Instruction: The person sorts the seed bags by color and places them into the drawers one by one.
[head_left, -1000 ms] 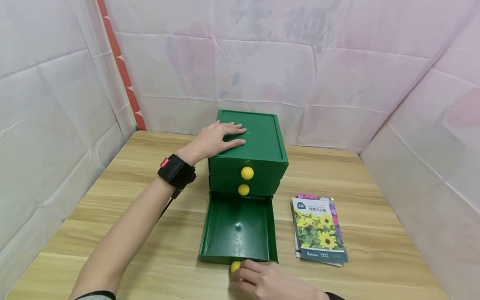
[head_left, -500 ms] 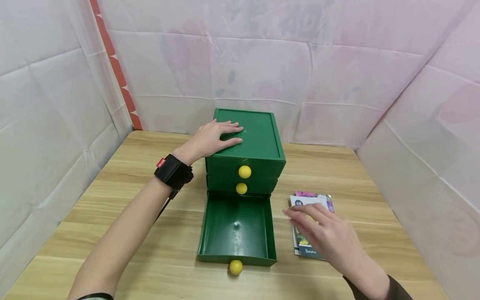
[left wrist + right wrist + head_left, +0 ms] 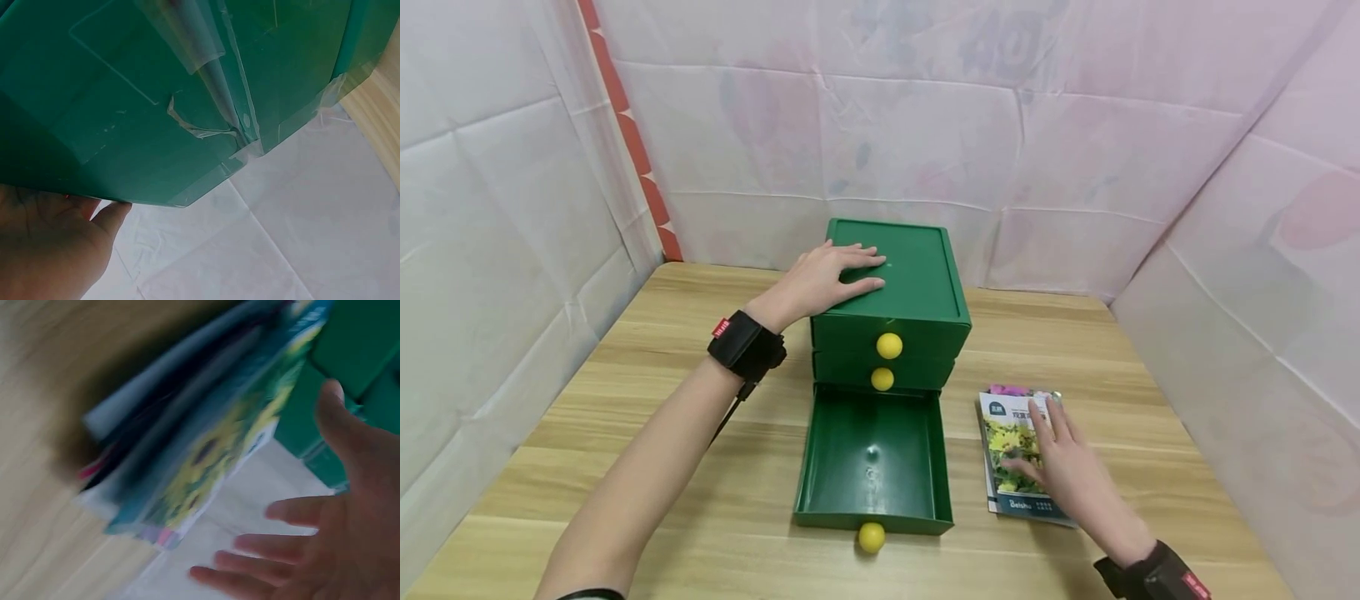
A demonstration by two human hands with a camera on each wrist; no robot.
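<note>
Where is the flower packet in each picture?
Head: the flower packet lies on the table right of the open drawer, under the right hand.
Left wrist: not in it.
Right wrist: blurred, across the middle, beside that hand.
Shared landmark: the green drawer box.

Wood table [image 3: 625, 400] w/ drawer box [image 3: 917, 292], seed pkts [image 3: 1011, 450]

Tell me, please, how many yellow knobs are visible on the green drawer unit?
3: top drawer knob, middle drawer knob, and open bottom drawer knob nearest the camera. None appears hidden.
</note>
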